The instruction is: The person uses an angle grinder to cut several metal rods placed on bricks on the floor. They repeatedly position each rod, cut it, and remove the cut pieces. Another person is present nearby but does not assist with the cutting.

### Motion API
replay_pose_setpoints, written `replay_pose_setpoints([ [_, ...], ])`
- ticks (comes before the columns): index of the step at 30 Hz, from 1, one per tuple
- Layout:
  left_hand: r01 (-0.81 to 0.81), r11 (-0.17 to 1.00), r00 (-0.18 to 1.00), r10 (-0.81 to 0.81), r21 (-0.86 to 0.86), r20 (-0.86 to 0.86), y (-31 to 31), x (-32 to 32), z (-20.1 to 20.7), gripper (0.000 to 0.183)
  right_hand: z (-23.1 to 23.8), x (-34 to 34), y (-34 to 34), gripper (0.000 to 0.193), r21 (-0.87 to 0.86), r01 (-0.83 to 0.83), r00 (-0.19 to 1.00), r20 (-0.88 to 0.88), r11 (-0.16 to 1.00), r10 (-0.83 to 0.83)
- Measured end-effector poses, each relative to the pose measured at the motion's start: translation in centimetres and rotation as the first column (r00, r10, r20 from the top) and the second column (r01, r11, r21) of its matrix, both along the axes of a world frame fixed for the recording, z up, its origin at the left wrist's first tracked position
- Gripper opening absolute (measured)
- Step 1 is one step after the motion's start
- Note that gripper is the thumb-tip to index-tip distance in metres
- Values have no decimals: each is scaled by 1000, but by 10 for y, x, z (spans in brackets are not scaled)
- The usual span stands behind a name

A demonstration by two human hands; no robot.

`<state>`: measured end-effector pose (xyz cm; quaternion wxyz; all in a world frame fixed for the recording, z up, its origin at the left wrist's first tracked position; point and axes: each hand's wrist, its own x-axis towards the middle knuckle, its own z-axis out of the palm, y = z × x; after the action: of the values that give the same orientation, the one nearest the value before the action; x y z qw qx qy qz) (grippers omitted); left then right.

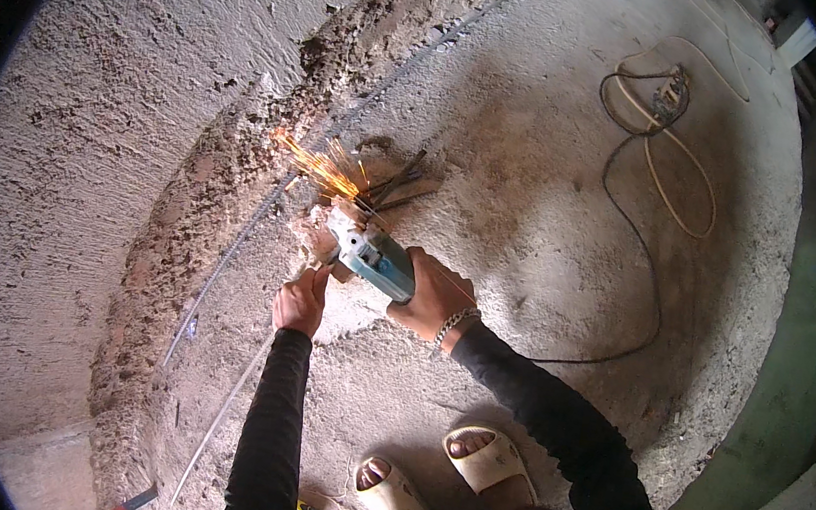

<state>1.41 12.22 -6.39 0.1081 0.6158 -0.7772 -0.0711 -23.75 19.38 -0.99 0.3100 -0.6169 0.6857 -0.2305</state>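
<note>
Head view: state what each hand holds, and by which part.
The right hand holds the angle grinder by the rear of its blue-green body. The left hand seems to grip the thin rod by its upper part, beside the grinder.

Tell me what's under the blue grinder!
Around the grinder there's dusty floor, and thin, dark pieces lie beyond its head. The spot right beneath is hidden by the grinder and right hand.

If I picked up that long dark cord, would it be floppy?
Probably floppy: the dark cord lies in loose curves and a loop. It looks thin, so likely light for its length. Lifting might tug the pale cable too, since they overlap.
</note>
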Motion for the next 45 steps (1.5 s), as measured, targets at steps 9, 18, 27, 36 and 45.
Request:
replay_pose_setpoints([
  [9, 23, 1000, 999, -23, -15, -27, 0, 1, -1, 40, -1, 0, 0, 59, 10, 14, 1000, 3, 1000, -14],
  [18, 35, 999, 998, -36, -21, -46, -1, 1, -2, 40, -2, 2, 2, 61, -8, 28, 999, 30, 1000, -27],
  [27, 72, 996, 995, -75, -49, -59, -2, 4, -7, 38, 12, 3, -5, 60, 132, 26, 1000, 15, 991, -28],
  [36, 80, 995, 994, -84, -52, -77, -3, 5, -10, 41, 12, 5, -7, 61, 81, 28, 999, 32, 996, -30],
  [45, 49, 999, 996, -49, -3, -71, -3, 5, -9, 44, 18, 5, -10, 61, 133, 25, 999, -44, 991, -19],
])
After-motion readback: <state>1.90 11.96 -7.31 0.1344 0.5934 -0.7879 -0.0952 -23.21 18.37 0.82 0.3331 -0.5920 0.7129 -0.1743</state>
